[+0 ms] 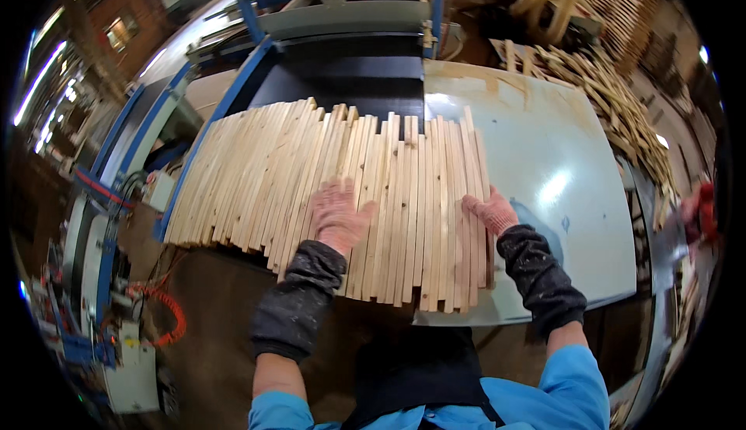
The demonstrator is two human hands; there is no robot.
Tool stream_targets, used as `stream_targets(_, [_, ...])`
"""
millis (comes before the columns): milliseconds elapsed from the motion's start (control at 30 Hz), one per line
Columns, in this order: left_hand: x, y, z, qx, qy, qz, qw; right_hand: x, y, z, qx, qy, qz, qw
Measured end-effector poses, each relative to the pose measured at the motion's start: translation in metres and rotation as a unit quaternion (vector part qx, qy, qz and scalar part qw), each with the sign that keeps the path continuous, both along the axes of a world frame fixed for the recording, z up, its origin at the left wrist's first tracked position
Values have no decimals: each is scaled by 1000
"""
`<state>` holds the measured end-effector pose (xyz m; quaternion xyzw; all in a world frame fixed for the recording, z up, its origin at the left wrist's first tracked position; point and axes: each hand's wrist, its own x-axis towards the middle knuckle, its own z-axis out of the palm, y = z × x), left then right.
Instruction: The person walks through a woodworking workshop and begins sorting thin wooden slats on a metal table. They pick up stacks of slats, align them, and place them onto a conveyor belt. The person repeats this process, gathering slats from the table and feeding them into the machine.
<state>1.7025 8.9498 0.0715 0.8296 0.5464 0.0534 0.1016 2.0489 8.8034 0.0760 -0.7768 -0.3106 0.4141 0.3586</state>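
Left hand (339, 216) and right hand (493, 211), both in pink gloves, are over a broad row of sticks (249, 173). The left one is spread wide, palm down on top of the row near its middle, fingers pointing away from the person and thumb out to the right. The right one is at the row's right end, its fingers reaching leftward over the last few sticks and its thumb raised; whether it grips any of them, I cannot tell.

The sticks lie side by side, running away from the person, with ragged ends. Most of the row stretches to the left of the left hand; a narrower part fills the space between the two hands. Its far left ends meet a black belt (342, 92) between blue rails, and its right part is on a pale table (575, 228), bare to the right of the right hand. Dark sleeves (299, 298) cover the forearms. Beyond the table, at the right, is a loose heap of wood strips (614, 103).
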Motion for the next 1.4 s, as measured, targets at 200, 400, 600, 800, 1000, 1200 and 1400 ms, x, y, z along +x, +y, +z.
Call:
stream_targets(200, [41, -55, -11, 2, 2, -224, 975, -61, -11, 61, -127, -331, 5, 935])
stream_targets(400, [36, -63, 11, 11, -11, -251, 968, -124, 34, 36, -45, -478, 113, 870])
stream_targets(600, [26, -59, 11, 26, 33, -251, 967, -134, 60, 20, -10, -461, 93, 883])
stream_targets(800, [29, -59, 10, -1, 59, -251, 966, -96, 34, 24, -38, -467, 85, 879])
stream_targets(1000, [-23, -26, 29, -49, -67, -244, 966, -91, 31, 42, -18, -475, 91, 875])
stream_targets(1200, [-320, 145, 19, 185, -103, 127, 969, -177, 55, 53, 28, -264, 52, 963])
stream_targets(1400, [-559, 241, 80, 141, 95, 335, 927, -204, 64, -29, -23, -392, -26, 919])
